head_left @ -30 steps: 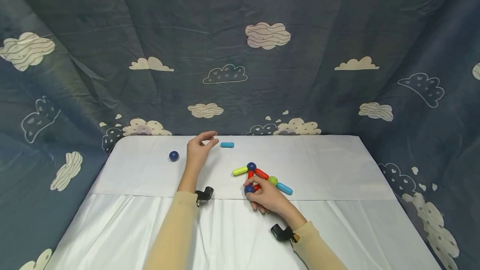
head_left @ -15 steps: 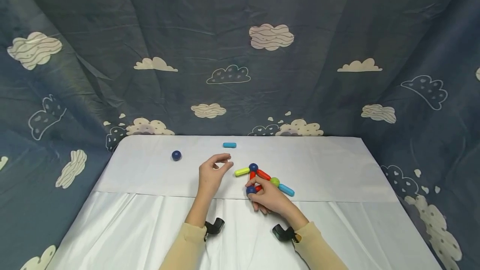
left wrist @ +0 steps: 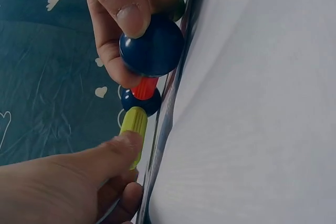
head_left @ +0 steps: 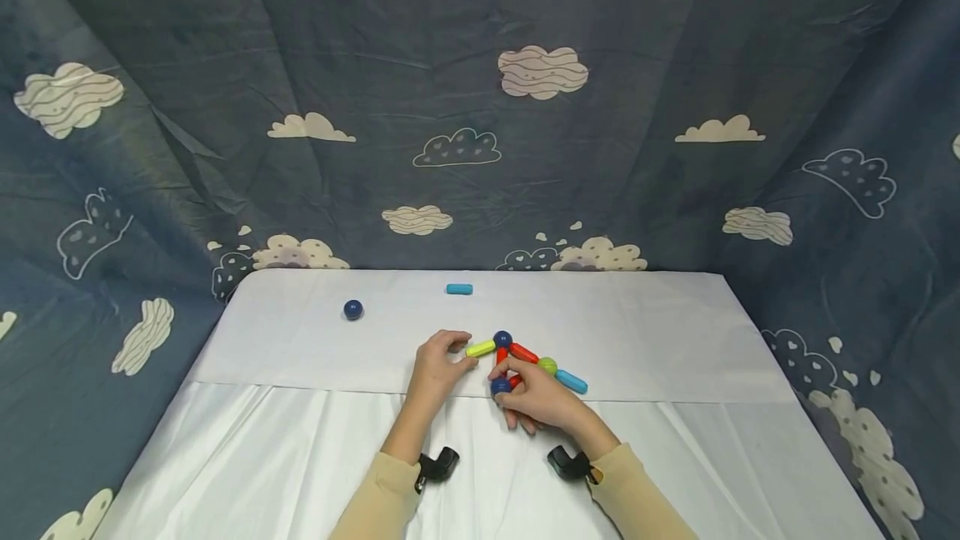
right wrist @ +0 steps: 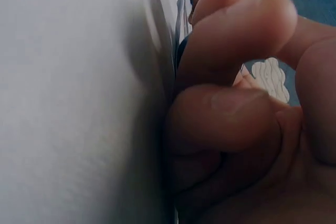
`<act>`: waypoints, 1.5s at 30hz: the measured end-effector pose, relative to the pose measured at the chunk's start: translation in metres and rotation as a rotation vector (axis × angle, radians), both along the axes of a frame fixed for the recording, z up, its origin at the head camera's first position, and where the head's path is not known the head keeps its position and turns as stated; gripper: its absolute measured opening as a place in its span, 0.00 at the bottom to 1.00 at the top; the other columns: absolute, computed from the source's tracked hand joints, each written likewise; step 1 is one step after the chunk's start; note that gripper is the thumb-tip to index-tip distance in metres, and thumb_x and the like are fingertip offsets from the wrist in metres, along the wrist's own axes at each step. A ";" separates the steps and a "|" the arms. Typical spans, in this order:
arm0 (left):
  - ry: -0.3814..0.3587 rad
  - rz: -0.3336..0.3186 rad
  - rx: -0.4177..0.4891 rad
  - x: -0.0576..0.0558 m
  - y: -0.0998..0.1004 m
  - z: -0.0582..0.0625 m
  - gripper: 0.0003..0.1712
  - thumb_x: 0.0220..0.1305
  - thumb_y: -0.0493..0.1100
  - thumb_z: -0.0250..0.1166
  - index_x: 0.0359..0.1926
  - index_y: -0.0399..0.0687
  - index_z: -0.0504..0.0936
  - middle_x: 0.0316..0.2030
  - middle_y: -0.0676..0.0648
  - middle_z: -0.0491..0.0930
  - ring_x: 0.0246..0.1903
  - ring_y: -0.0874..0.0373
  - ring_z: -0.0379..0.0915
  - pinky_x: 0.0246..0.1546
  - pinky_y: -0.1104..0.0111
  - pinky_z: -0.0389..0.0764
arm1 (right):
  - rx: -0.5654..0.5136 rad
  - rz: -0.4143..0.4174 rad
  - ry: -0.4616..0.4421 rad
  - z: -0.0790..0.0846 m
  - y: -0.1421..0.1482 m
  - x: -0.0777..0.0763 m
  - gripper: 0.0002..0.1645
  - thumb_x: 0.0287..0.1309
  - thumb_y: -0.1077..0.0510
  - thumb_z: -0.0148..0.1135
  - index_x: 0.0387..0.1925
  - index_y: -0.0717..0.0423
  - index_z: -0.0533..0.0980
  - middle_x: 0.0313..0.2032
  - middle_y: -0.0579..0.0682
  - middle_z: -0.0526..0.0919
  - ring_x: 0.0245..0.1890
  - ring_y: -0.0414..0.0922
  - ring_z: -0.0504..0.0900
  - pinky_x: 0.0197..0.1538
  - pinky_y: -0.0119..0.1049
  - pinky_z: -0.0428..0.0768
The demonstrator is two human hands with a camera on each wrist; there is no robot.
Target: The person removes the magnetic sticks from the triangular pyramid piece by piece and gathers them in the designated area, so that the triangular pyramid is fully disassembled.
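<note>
A small figure of magnetic rods and balls lies on the white cloth. My left hand (head_left: 437,369) pinches the free end of its yellow-green rod (left wrist: 135,121) between thumb and fingers. The rod's other end meets a dark blue ball (head_left: 503,340). With thumb and fingertip, my right hand (head_left: 546,397) grips the nearer blue ball (left wrist: 152,46). Between these two balls runs a red rod (left wrist: 144,88). A second red rod (head_left: 523,352) leads to a green ball (head_left: 548,366), where a light blue rod (head_left: 572,382) sticks out. Right-hand fingers partly cover a third red rod (head_left: 515,381).
A loose dark blue ball (head_left: 353,310) sits at the back left of the white cloth (head_left: 637,323). Near the back edge lies a loose light blue rod (head_left: 459,289). A dark curtain with clouds (head_left: 600,190) hangs behind and at both sides.
My left hand has come from beside the loose blue rod toward me and right, onto the yellow-green rod. The figure's far ball and this rod have shifted slightly. My right hand keeps its grip.
</note>
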State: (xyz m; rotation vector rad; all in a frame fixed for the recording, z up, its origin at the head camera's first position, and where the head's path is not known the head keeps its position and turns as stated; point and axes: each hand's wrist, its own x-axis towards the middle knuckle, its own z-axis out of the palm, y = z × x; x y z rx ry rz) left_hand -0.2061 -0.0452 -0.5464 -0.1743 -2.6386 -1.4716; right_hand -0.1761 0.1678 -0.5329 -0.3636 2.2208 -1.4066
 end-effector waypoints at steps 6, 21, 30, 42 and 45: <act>-0.030 -0.007 -0.043 0.000 -0.001 -0.002 0.14 0.60 0.39 0.79 0.47 0.48 0.91 0.40 0.49 0.88 0.43 0.55 0.81 0.51 0.58 0.82 | 0.020 0.061 0.009 0.001 0.004 -0.001 0.16 0.70 0.59 0.65 0.57 0.52 0.75 0.17 0.48 0.84 0.07 0.38 0.72 0.16 0.27 0.69; -0.044 0.010 -0.075 0.000 -0.002 -0.002 0.11 0.61 0.40 0.78 0.46 0.51 0.92 0.38 0.50 0.88 0.41 0.58 0.81 0.50 0.58 0.82 | 0.024 0.167 -0.032 0.033 0.021 -0.003 0.23 0.73 0.54 0.65 0.64 0.56 0.75 0.21 0.51 0.85 0.13 0.40 0.72 0.20 0.31 0.71; -0.083 -0.015 -0.057 0.001 -0.001 -0.001 0.10 0.63 0.41 0.78 0.46 0.52 0.93 0.40 0.50 0.89 0.44 0.56 0.82 0.54 0.54 0.83 | 0.186 -0.181 0.297 0.040 0.027 -0.027 0.26 0.69 0.53 0.69 0.65 0.53 0.78 0.38 0.50 0.89 0.39 0.46 0.83 0.45 0.36 0.81; -0.128 -0.012 -0.058 0.001 0.003 0.001 0.10 0.62 0.44 0.78 0.45 0.54 0.93 0.38 0.52 0.88 0.40 0.59 0.78 0.49 0.59 0.81 | 0.314 -0.275 0.266 0.008 0.018 -0.042 0.21 0.66 0.50 0.73 0.58 0.48 0.84 0.35 0.47 0.84 0.35 0.44 0.76 0.41 0.35 0.74; -0.129 -0.009 -0.056 0.001 0.002 0.001 0.10 0.63 0.45 0.78 0.45 0.54 0.94 0.38 0.53 0.88 0.40 0.59 0.78 0.49 0.59 0.81 | 0.308 -0.281 0.265 0.006 0.017 -0.042 0.18 0.65 0.52 0.74 0.55 0.49 0.85 0.33 0.47 0.83 0.35 0.44 0.76 0.42 0.36 0.73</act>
